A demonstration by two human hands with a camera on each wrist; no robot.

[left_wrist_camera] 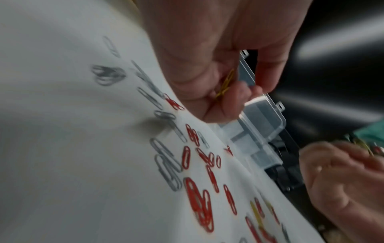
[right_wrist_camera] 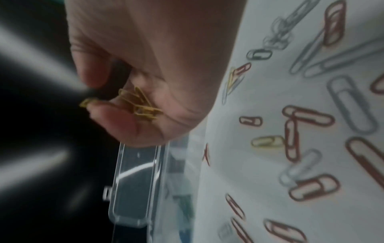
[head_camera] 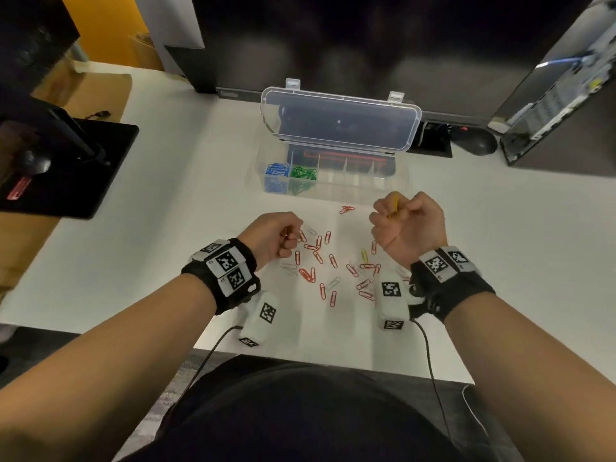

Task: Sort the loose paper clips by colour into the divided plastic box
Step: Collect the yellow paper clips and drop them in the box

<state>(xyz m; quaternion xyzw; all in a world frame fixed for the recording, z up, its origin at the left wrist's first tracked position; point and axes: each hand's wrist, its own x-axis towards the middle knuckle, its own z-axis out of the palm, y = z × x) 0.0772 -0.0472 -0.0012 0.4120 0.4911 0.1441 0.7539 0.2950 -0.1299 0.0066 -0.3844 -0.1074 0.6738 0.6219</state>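
The right hand (head_camera: 409, 225) is curled around a bunch of yellow clips (right_wrist_camera: 138, 105), raised just short of the divided box (head_camera: 328, 176). The left hand (head_camera: 273, 237) pinches more yellow clips (left_wrist_camera: 225, 85) above the red clips (head_camera: 316, 258) and grey clips (left_wrist_camera: 166, 162) scattered between both hands. Beyond the left hand, 2 compartments hold blue clips (head_camera: 276, 176) and green clips (head_camera: 302, 176).

Paper clips and box: counts

One clear box (head_camera: 333, 181), lid up; two heaps inside, blue clips (head_camera: 276, 176) and green clips (head_camera: 302, 177). Red clips (head_camera: 316, 258) loose on table: roughly two dozen. White clips (head_camera: 333, 282): several. Loose yellow clip (head_camera: 364, 255): one.
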